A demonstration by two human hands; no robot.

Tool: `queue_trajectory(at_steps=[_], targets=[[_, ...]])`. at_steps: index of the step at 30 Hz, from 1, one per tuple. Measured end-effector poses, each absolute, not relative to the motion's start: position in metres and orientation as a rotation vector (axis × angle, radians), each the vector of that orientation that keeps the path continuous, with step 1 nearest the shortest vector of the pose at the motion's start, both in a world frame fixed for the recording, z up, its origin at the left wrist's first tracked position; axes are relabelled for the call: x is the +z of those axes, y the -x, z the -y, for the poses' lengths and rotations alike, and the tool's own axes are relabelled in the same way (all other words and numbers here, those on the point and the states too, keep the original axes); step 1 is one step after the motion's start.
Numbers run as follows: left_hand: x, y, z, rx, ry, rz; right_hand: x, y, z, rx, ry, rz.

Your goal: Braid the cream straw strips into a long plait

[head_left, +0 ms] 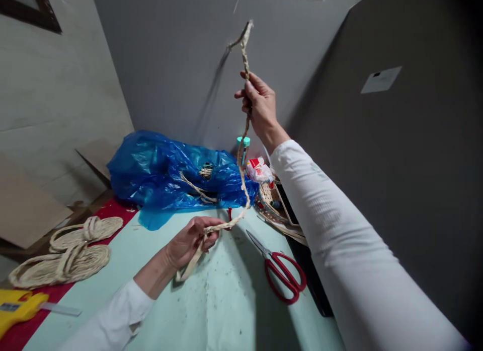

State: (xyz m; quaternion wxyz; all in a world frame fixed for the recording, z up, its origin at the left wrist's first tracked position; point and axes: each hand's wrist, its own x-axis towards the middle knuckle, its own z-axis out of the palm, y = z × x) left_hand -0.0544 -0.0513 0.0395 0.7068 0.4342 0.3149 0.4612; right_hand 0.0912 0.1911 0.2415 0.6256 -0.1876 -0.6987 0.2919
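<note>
Right hand (261, 103) (upper centre) and left hand (189, 243) (lower centre), both closed, pinch 1 cord (243, 188), probably to preserve its twist.

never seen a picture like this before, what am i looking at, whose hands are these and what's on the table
There is no machine here: these are a person's own bare hands, in white sleeves. The single picture comes from a camera worn on that person's head, looking forward and down.

The right hand is raised, pinching a twisted cord near its forked top end. The left hand grips the same cord lower down, just above the table.

On the pale green tabletop lie red-handled scissors, with a blue plastic bag behind. At the left are two woven pieces that look like sandals, and a yellow tool cut off by the picture's edge.
</note>
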Motion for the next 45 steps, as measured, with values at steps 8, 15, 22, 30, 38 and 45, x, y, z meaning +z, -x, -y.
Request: queue_trajectory(at_steps=[8, 15, 22, 30, 38, 45], targets=[[0.018, 0.052, 0.03, 1.207, -0.776, -1.061, 0.208, -0.072, -0.219, 0.292, 0.88, 1.981], [0.008, 0.047, 0.03, 1.265, -0.817, -1.247, 0.151, -0.12, -0.171, 0.248, 1.143, 1.978], [0.014, 0.04, 0.036, 1.261, -0.873, -1.246, 0.089, -0.16, -0.085, 0.582, 1.255, 1.868], [0.021, 0.035, 0.046, 1.244, -1.008, -1.147, 0.038, -0.139, -0.042, 1.183, 1.199, 1.621], [0.023, 0.032, 0.039, 1.193, -1.126, -1.267, 0.048, -0.122, -0.049, 1.277, 0.986, 1.256], [0.019, 0.031, 0.033, 1.209, -1.083, -1.281, 0.035, -0.126, -0.035, 1.113, 1.129, 1.564]])
